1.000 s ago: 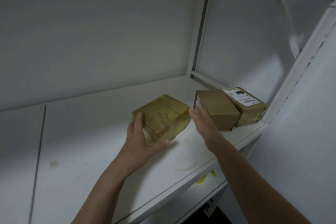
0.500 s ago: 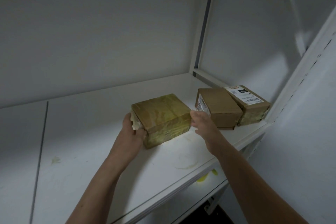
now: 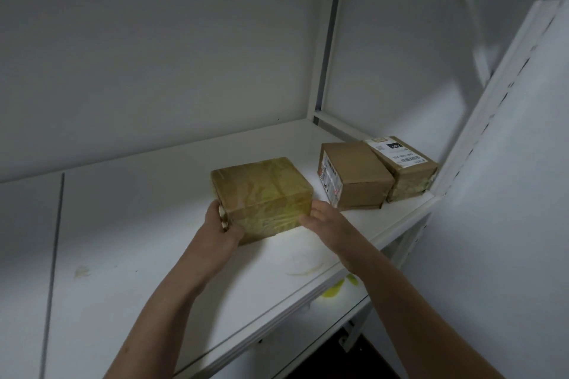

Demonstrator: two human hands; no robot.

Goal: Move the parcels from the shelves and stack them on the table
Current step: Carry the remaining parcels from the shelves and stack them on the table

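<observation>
A tape-wrapped brown parcel point(image 3: 261, 191) sits on the white shelf point(image 3: 154, 224), near its front edge. My left hand point(image 3: 220, 226) grips its left near corner. My right hand point(image 3: 326, 220) presses against its right side. The parcel is clamped between both hands. To the right stand two more parcels side by side: a plain brown box point(image 3: 357, 177) with a label on its left face, and a box with a white shipping label point(image 3: 403, 168) on top, in the shelf's right corner.
White shelf uprights point(image 3: 326, 40) rise at the back and a slotted post point(image 3: 492, 95) at the right. A lower shelf point(image 3: 332, 311) with a yellow scrap point(image 3: 334, 289) shows below the front edge. A pale smear point(image 3: 81, 271) marks the shelf at left.
Both hands have closed in on the taped parcel: the left slid to its left corner, the right came against its right side. The parcel has turned slightly and the view has shifted.
</observation>
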